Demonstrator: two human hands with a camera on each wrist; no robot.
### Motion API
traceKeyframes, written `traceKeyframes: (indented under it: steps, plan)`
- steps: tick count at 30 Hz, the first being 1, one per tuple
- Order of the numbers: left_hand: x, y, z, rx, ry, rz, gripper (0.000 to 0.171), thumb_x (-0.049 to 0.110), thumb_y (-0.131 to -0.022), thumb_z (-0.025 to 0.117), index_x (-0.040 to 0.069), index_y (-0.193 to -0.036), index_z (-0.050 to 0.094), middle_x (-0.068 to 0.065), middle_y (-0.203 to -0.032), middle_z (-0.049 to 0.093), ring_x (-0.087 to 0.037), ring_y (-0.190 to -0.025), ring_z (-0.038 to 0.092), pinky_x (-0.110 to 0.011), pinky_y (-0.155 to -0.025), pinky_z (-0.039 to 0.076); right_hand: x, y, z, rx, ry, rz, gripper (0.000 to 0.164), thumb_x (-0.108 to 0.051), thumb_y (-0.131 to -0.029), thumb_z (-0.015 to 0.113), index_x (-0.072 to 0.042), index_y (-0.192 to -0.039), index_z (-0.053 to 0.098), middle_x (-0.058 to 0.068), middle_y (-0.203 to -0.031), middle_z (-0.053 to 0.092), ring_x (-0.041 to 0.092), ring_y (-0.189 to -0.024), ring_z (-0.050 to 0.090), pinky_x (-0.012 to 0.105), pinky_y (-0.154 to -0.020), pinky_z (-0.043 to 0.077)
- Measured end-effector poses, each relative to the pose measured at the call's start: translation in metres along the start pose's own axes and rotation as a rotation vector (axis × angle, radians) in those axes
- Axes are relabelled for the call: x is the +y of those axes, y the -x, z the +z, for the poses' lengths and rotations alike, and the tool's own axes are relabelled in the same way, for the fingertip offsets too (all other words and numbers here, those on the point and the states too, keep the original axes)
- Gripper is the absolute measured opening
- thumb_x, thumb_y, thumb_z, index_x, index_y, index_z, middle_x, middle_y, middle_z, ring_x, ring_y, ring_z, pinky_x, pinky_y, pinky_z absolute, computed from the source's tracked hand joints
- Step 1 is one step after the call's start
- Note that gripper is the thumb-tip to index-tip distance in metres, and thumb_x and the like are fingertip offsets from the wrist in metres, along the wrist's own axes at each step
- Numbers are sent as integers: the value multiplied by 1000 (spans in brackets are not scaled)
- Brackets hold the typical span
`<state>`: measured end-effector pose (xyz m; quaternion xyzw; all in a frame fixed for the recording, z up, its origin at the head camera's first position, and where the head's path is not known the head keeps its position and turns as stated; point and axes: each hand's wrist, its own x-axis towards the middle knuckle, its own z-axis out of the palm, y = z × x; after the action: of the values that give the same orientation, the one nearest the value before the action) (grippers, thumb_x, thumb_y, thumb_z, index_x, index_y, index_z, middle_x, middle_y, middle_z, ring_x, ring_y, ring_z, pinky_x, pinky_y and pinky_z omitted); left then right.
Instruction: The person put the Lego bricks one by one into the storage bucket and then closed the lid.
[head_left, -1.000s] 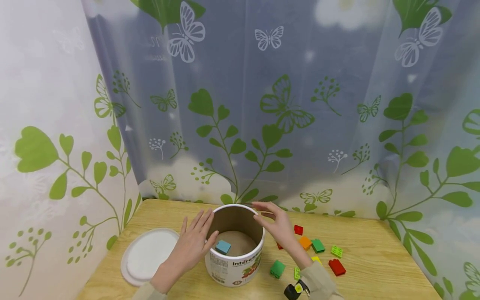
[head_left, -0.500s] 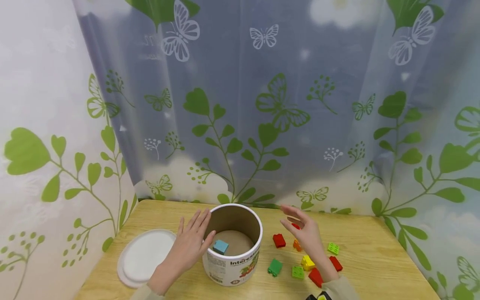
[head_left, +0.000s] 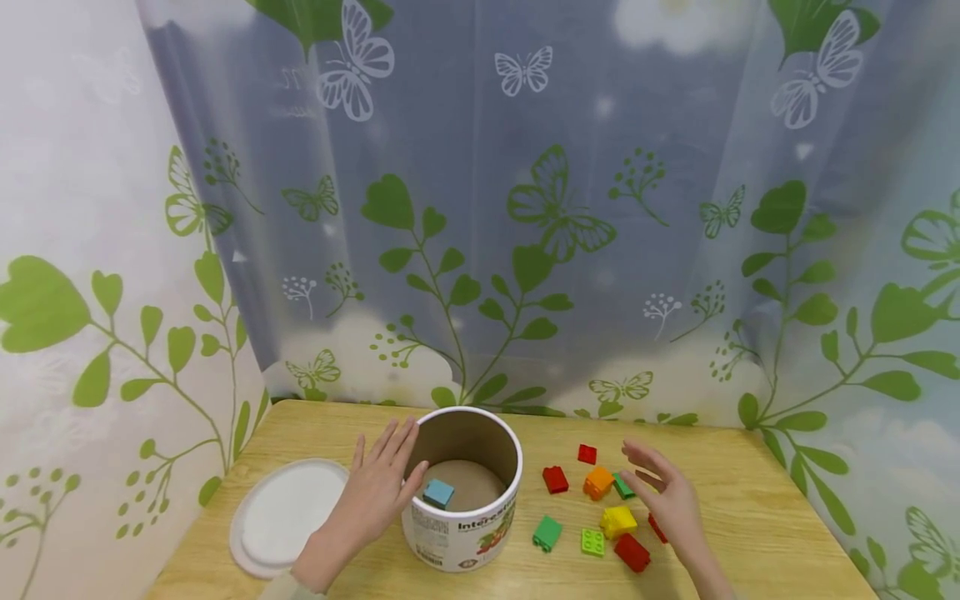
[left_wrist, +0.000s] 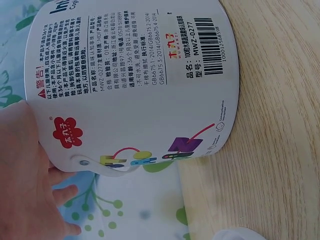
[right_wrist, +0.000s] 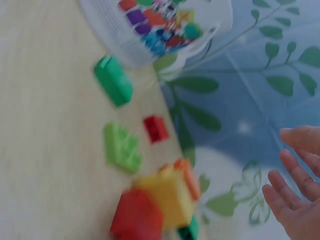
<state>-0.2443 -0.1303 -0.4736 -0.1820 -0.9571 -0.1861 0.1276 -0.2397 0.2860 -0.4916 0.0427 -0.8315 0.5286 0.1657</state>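
Note:
A white printed bucket (head_left: 423, 533) stands upright on the table, with a light blue toy brick (head_left: 438, 493) on its floor. My left hand (head_left: 378, 487) lies against the bucket's left rim, fingers extended; the left wrist view shows the hand (left_wrist: 22, 175) at the rim beside the label. Above the loose bricks on the right is my right hand (head_left: 671, 500), fingers loosely bent, holding nothing. Nearest it are a yellow brick (head_left: 619, 522), a green brick (head_left: 623, 486), a partly covered red brick (head_left: 657, 528) and another red brick (head_left: 633, 552).
A round white lid (head_left: 288, 512) lies left of the bucket. Between bucket and right hand are an orange brick (head_left: 598, 482), a lime brick (head_left: 592, 542), a green block (head_left: 547, 533) and two more red ones. A patterned curtain (head_left: 480, 250) hangs behind the wooden table (head_left: 735, 500).
My right hand has moved from the bucket's right rim out to the right, over the bricks. The left hand keeps its place at the rim. The head view has shifted slightly.

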Motion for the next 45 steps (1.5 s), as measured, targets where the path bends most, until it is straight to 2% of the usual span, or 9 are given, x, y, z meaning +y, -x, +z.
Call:
traceKeyframes:
  steps: [5,9,12,15,21,27,33,39,45]
  plan:
    - [1,0,-2,0,6,-2,64,43,-108,44,4,-158,35,-9,-165,29,-33,-154,22,-68,-119,11,23,8,-14,37,156,50,44,-13,-95,73,-3,-136,63,19,-129,67,-10,-104,58,27,-90,57]
    - [2,1,-3,9,3,-2,63,42,-108,45,3,-157,36,-10,-165,31,-33,-153,23,-69,-118,13,38,14,-24,24,232,106,46,-6,-92,74,1,-136,61,23,-129,66,19,-113,65,44,-94,56]
    - [3,1,-3,9,-2,1,64,42,-108,45,3,-157,37,-10,-164,31,-34,-153,24,-69,-118,14,47,17,-31,-29,281,162,47,-4,-92,74,6,-136,60,28,-132,63,43,-120,60,52,-96,53]
    - [2,1,-3,9,-3,2,64,42,-108,45,3,-157,36,-10,-164,31,-34,-153,24,-69,-118,14,53,17,-34,-86,334,203,47,-3,-90,74,9,-133,60,31,-133,60,48,-119,58,52,-94,54]
    - [1,1,0,9,2,-1,63,42,-108,45,4,-157,36,-10,-165,30,-34,-153,24,-69,-118,13,63,18,-37,-130,412,231,49,-2,-84,80,14,-127,61,37,-125,60,48,-107,65,51,-87,57]
    - [-1,1,2,12,-1,4,64,43,-108,45,4,-157,36,-10,-165,31,-34,-153,24,-70,-118,12,68,16,-37,-178,498,284,60,-13,-80,86,14,-126,60,32,-115,66,43,-103,67,55,-87,53]
    - [1,1,0,14,-11,8,63,42,-108,44,3,-157,36,-10,-165,31,-34,-153,24,-69,-118,14,71,14,-38,-204,545,336,58,-16,-78,86,13,-123,62,28,-109,68,36,-94,66,45,-78,52]
    - [1,0,1,16,-7,7,63,41,-108,46,3,-157,36,-10,-164,31,-33,-153,24,-69,-118,14,67,13,-40,-186,523,302,52,-13,-77,83,12,-119,65,24,-102,71,34,-90,68,39,-73,51]
    - [0,1,0,12,-13,4,63,43,-108,44,3,-157,36,-10,-165,30,-33,-153,24,-69,-118,14,51,5,-45,-178,524,265,50,-9,-81,80,10,-124,65,26,-111,69,30,-89,67,35,-68,50]
